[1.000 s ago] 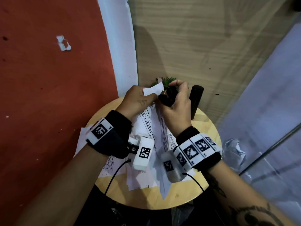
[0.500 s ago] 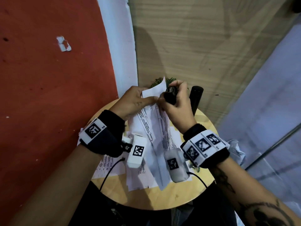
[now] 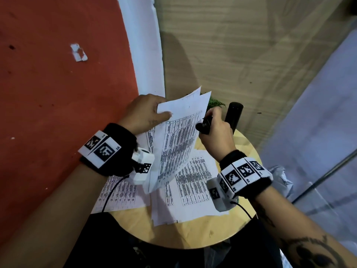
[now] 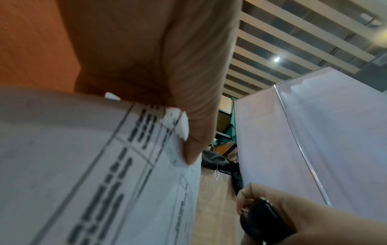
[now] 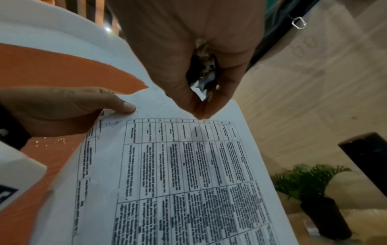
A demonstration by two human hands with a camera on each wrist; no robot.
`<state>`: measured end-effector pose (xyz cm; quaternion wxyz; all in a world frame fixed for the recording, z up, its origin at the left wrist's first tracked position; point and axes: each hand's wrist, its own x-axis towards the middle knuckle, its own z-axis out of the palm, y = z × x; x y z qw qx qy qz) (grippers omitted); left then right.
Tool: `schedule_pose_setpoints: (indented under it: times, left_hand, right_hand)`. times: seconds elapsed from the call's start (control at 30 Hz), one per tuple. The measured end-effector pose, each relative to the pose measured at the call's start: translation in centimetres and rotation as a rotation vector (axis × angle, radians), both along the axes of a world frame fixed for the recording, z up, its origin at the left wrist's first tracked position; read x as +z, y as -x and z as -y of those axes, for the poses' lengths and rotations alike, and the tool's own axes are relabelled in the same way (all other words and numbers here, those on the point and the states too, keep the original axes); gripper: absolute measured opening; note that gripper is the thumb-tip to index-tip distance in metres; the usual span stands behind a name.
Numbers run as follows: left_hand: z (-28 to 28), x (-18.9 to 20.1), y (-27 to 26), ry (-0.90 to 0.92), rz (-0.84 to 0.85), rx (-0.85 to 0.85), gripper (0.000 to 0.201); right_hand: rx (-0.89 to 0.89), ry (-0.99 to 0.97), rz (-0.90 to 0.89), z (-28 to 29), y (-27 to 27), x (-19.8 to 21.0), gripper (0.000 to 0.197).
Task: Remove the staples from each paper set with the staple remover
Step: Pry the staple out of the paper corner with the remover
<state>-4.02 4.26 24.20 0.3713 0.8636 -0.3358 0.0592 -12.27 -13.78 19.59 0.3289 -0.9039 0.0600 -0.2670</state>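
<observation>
Head view: a round wooden table (image 3: pixel 193 235) at lower centre carries printed sheets (image 3: pixel 193 188); red wall at left, wood panel above. The left hand (image 3: pixel 143 113) pinches a paper set (image 3: pixel 179 136) by its corner, long axis running from upper right to lower left. The right hand (image 3: pixel 216 132) is curled round the black staple remover (image 3: pixel 204 125).

Left wrist view: thumb (image 4: pixel 199 132) clamps the torn corner.

Right wrist view: table text too blurred to read.
</observation>
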Motion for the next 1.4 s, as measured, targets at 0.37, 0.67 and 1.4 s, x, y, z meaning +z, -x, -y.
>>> schedule_pose_setpoints:
  times: [0.37, 0.67, 1.4]
  left_hand:
    - [-0.9, 0.3, -0.1, 0.001, -0.045, -0.062, 0.010]
    - [-1.7, 0.5, -0.3, 0.000, -0.014, -0.058, 0.035]
    - [0.6, 1.5, 1.1, -0.106, 0.031, -0.092, 0.022]
  right_hand:
    - [0.214, 0.047, 0.200, 0.3, -1.9, 3.2, 0.033]
    - [0.372, 0.009, 0.109, 0.9, -2.0, 4.9, 0.041]
    - [0.457, -0.236, 0.130, 0.5, -0.2, 4.4, 0.044]
